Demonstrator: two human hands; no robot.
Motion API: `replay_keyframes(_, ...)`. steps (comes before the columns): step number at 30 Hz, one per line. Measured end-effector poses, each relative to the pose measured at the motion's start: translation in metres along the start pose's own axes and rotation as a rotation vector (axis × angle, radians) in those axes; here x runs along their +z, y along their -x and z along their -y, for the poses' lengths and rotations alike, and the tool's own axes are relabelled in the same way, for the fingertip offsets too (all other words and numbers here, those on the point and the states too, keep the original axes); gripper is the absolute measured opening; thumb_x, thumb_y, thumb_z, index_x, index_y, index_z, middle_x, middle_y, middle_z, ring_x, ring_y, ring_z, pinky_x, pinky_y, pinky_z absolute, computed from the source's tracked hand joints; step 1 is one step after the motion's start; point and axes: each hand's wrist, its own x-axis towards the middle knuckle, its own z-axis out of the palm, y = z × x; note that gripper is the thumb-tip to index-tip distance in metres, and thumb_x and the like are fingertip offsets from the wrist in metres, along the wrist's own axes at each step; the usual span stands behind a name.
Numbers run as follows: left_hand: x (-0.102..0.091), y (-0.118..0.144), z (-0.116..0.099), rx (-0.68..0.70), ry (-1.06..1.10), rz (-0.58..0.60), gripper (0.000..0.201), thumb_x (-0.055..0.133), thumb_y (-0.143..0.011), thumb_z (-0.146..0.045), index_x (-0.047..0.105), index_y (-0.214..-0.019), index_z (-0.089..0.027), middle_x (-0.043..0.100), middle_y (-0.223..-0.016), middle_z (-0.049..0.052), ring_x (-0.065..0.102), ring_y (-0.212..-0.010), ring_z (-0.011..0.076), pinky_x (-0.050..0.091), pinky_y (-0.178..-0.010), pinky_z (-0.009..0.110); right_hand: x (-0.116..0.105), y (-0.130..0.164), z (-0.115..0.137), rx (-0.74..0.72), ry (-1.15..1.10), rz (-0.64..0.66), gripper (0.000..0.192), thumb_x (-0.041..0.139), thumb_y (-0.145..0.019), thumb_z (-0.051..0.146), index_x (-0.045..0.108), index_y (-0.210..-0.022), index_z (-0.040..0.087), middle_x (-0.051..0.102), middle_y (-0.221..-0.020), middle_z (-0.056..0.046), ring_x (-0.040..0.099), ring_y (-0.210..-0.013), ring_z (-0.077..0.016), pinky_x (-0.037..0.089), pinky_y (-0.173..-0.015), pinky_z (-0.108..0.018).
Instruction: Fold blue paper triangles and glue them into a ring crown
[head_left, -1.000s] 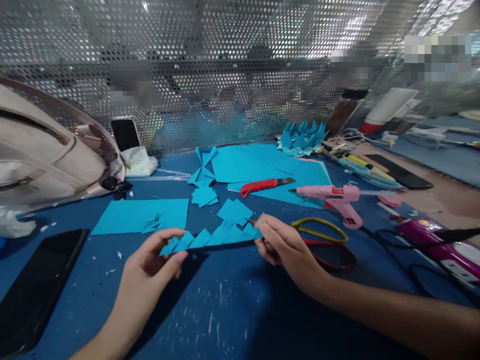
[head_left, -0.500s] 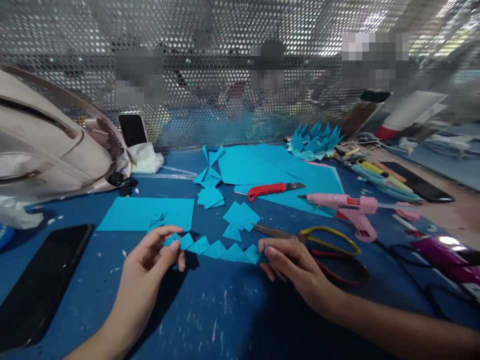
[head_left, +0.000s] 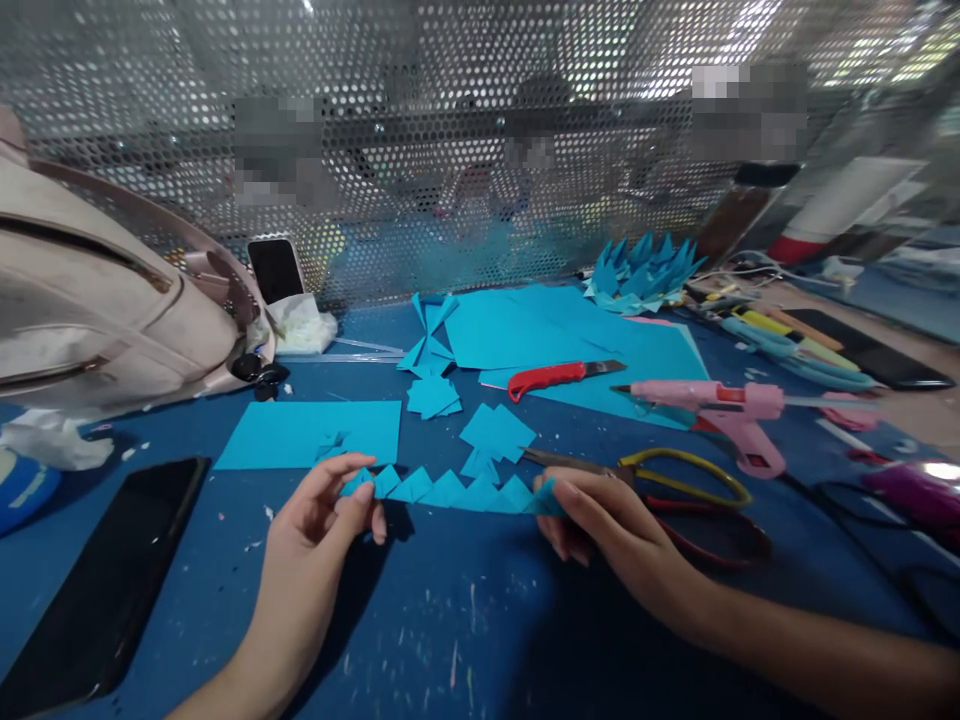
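Observation:
A blue paper strip with a row of folded points (head_left: 454, 492) is stretched between my hands, just above the dark blue table (head_left: 420, 620). My left hand (head_left: 330, 520) pinches its left end between thumb and fingers. At the other end, my right hand (head_left: 600, 515) grips the strip, its fingertips partly hiding the paper. Small blue paper squares (head_left: 496, 435) lie right behind the strip, with another small stack (head_left: 433, 396) beyond. Scissors (head_left: 686, 475) with yellow and red handles rest beside my right hand, partly covered by it. A blue paper rectangle (head_left: 262, 435) lies behind my left hand.
A red utility knife (head_left: 551, 378) lies on large blue sheets (head_left: 510, 325). To the right are a pink glue gun (head_left: 720, 400) with its cord and a spiky blue paper piece (head_left: 641, 275). Leftward are a black phone (head_left: 105, 580) and a beige bag (head_left: 112, 290). Perforated metal (head_left: 420, 220) stands behind.
The whole view has shifted slightly, so most table items appear farther right. Both hands still hold the strip, which looks a little straighter and more level between them.

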Motion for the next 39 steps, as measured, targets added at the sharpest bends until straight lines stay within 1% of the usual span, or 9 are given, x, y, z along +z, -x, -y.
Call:
replay_keyframes(11,0.001,0.001,-0.001,0.046,0.028,-0.035,0.035,0.074,-0.084,-0.039,0.063,-0.111,-0.020,0.057,-0.065,-0.004,0.054,-0.060,0.0101,0.042,-0.061,0.021,0.002,0.000,0.007,-0.132,0.083,-0.003,0.048,0.043,-0.102,0.042,0.056,-0.064,0.015,0.052,-0.062,0.000,0.044,-0.053,-0.0084,0.031,-0.050,-0.023)
replay_keyframes(15,0.002,-0.001,-0.003,0.049,0.100,-0.042,0.039,0.077,-0.081,-0.037,0.062,-0.112,-0.021,0.056,-0.066,-0.004,0.055,-0.056,0.0105,0.044,-0.058,0.022,0.004,-0.001,0.005,-0.110,0.073,-0.015,0.045,0.043,-0.102,0.039,0.055,-0.066,0.015,0.054,-0.063,0.000,0.043,-0.053,-0.0076,0.032,-0.050,-0.022)
replay_keyframes(18,0.004,-0.001,-0.006,0.033,0.146,-0.030,0.036,0.076,-0.082,-0.037,0.063,-0.112,-0.021,0.057,-0.067,-0.004,0.055,-0.056,0.0103,0.045,-0.056,0.021,0.005,-0.002,0.001,-0.067,0.033,0.010,0.039,0.042,-0.102,0.042,0.058,-0.078,0.015,0.054,-0.065,0.002,0.041,-0.051,-0.0068,0.034,-0.051,-0.022)
replay_keyframes(22,0.004,0.002,-0.007,0.038,0.116,0.043,0.026,0.073,-0.084,-0.040,0.068,-0.097,-0.018,0.059,-0.076,-0.001,0.054,-0.057,0.0080,0.043,-0.052,0.017,0.005,-0.002,-0.003,-0.030,-0.001,-0.006,0.028,0.050,-0.098,0.044,0.059,-0.100,0.017,0.053,-0.067,0.003,0.044,-0.052,-0.0077,0.034,-0.049,-0.021)
replay_keyframes(28,0.000,0.003,-0.003,0.020,0.086,0.056,0.027,0.077,-0.081,-0.037,0.066,-0.098,-0.019,0.060,-0.078,-0.002,0.052,-0.053,0.0057,0.042,-0.049,0.016,0.007,-0.004,0.002,-0.012,0.023,-0.036,0.018,0.062,-0.089,0.036,0.059,-0.092,0.018,0.053,-0.068,0.004,0.044,-0.052,-0.0074,0.036,-0.048,-0.019)
replay_keyframes(31,-0.002,0.001,-0.001,0.031,0.140,0.116,0.030,0.079,-0.079,-0.035,0.065,-0.100,-0.020,0.060,-0.073,-0.003,0.050,-0.051,0.0050,0.043,-0.049,0.014,0.009,-0.006,0.005,-0.015,0.051,-0.030,0.014,0.064,-0.086,0.032,0.060,-0.085,0.018,0.058,-0.071,0.002,0.050,-0.056,-0.0094,0.041,-0.051,-0.021)
replay_keyframes(33,-0.003,0.001,-0.001,0.054,0.136,0.177,0.032,0.080,-0.077,-0.034,0.064,-0.102,-0.021,0.060,-0.070,-0.004,0.050,-0.051,0.0053,0.044,-0.050,0.014,0.010,-0.006,0.007,-0.090,0.126,-0.017,0.011,0.064,-0.086,0.029,0.063,-0.083,0.018,0.063,-0.078,-0.001,0.057,-0.066,-0.0127,0.045,-0.059,-0.024)
replay_keyframes(35,-0.002,0.002,-0.002,0.084,0.065,0.221,0.029,0.079,-0.077,-0.033,0.065,-0.099,-0.021,0.061,-0.070,-0.003,0.053,-0.052,0.0063,0.045,-0.051,0.015,0.009,-0.004,0.008,-0.228,0.217,-0.023,0.008,0.063,-0.088,0.025,0.066,-0.084,0.019,0.066,-0.085,-0.003,0.061,-0.079,-0.0159,0.048,-0.071,-0.028)
replay_keyframes(39,0.003,0.008,-0.007,0.130,-0.176,0.299,0.016,0.075,-0.077,-0.029,0.068,-0.087,-0.019,0.064,-0.077,0.000,0.060,-0.062,0.0108,0.050,-0.056,0.018,0.005,0.008,0.014,-0.654,0.412,-0.109,0.019,0.047,-0.095,0.017,0.063,-0.104,0.020,0.067,-0.098,-0.006,0.061,-0.097,-0.0193,0.045,-0.090,-0.038)
